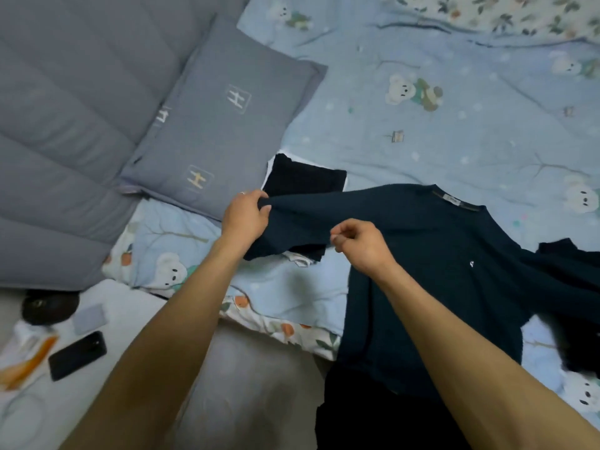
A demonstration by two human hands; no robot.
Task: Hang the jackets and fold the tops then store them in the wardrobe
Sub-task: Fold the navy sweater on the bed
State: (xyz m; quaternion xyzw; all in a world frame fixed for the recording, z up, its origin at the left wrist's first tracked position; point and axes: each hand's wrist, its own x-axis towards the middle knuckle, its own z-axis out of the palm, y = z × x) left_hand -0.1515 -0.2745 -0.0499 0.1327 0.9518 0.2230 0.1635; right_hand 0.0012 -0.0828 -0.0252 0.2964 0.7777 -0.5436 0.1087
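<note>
A dark teal knit top (448,264) lies spread face up on the light blue bear-print quilt (454,125), collar toward the far side. Its left sleeve is lifted off the bed. My left hand (246,216) grips the sleeve near its cuff. My right hand (360,243) pinches the lower edge of the same sleeve closer to the body. A folded black garment (305,180) sits on a white one just beyond my left hand, partly hidden by the sleeve. The top's right sleeve (565,287) lies bunched at the right.
A grey pillow (220,125) leans on a grey padded headboard (65,141) at the left. A black phone (78,355), a small grey case (89,318) and a dark round object (48,306) lie on the white sheet at the lower left. A dark cloth (373,420) hangs at the near edge.
</note>
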